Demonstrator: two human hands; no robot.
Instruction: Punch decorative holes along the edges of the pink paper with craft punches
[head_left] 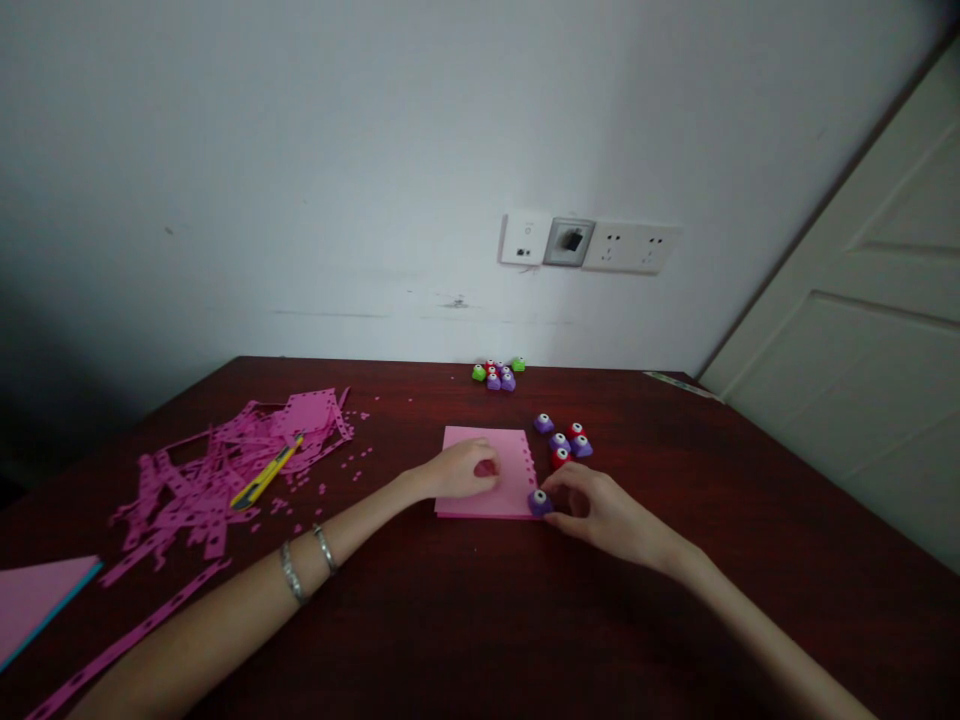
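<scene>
A pink sheet of paper (472,508), perhaps with more sheets under it, lies flat in front of me, with small cut-outs along its right edge. Resting on its middle is my left hand (461,470), fingers curled and closed. I cannot make out whether anything is between them. My right hand (589,505) grips a small purple craft punch (539,502) between thumb and fingers at the sheet's lower right corner. Just behind that hand stand several more punches, among them a purple one (544,423) and a red one (560,457).
Pink paper scraps (217,460) and tiny punched bits spread over the left side, with a yellow utility knife (266,475) on them. Several punches (493,377) cluster by the wall. Pink and blue sheets (45,600) lie at the lower left. Sockets (630,248) sit on the wall.
</scene>
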